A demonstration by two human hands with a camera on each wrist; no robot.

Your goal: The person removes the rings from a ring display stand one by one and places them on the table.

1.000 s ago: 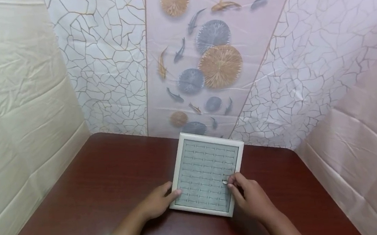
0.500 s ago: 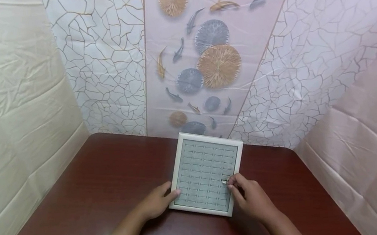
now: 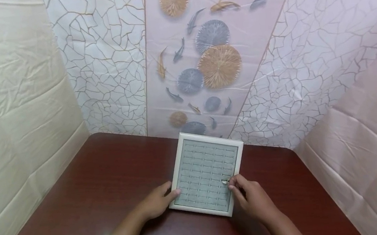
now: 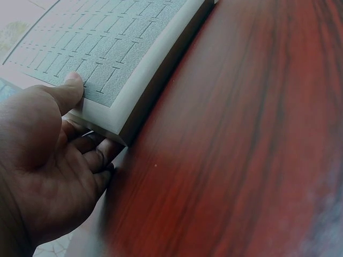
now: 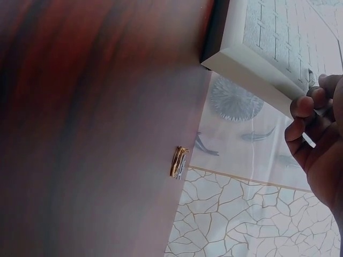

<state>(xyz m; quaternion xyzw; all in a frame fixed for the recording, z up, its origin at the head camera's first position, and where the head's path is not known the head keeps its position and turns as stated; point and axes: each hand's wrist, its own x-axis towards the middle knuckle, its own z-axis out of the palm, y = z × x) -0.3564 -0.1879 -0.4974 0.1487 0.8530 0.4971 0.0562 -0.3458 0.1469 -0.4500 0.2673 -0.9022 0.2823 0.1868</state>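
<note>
Fingers of the left hand point(image 3: 156, 203) curl beneath the slotted tray point(image 3: 212, 140) at its near-left edge, thumb on top. The tray's long axis runs near to far, leaning right. On the tray's right side, a small ring-like piece point(image 3: 224, 182) lies at the nearer right hand point(image 3: 252, 197), whose almost-closed fingertips appear to pinch it.

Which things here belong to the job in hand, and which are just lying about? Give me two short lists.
In the job:
white-framed slotted tray, held by the left hand
small pale piece, pinched by the right hand

Apart from it:
gold and silver trinkets on the table, untouched, though they may belong too
patterned backdrop
</note>
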